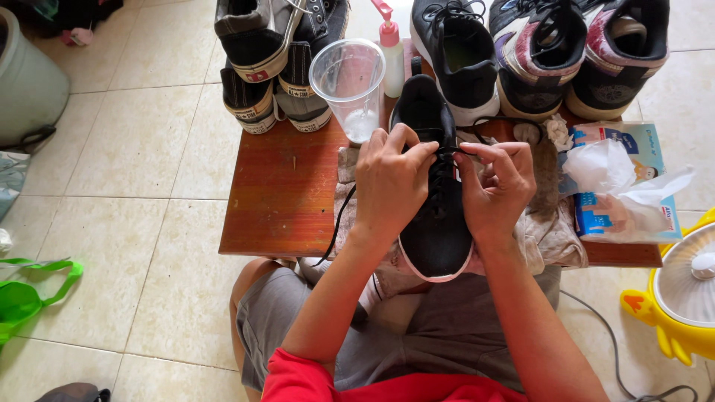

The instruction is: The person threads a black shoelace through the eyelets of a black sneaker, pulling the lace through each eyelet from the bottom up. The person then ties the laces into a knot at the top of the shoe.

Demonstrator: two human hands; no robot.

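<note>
While the black sneaker (436,216) lies on the near tabletop (287,190), both hands — left hand (391,186), right hand (495,190) — pinch its black lace (447,151).

Beige tiled floor (134,149), low wooden table (283,193)

bright daylight, soft shadows, sharp focus

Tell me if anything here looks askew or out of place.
Little stands out. A loose end of the black lace dangles off the edge of the wooden table while the left hand and right hand pinch the lacing on the black shoe.
</note>
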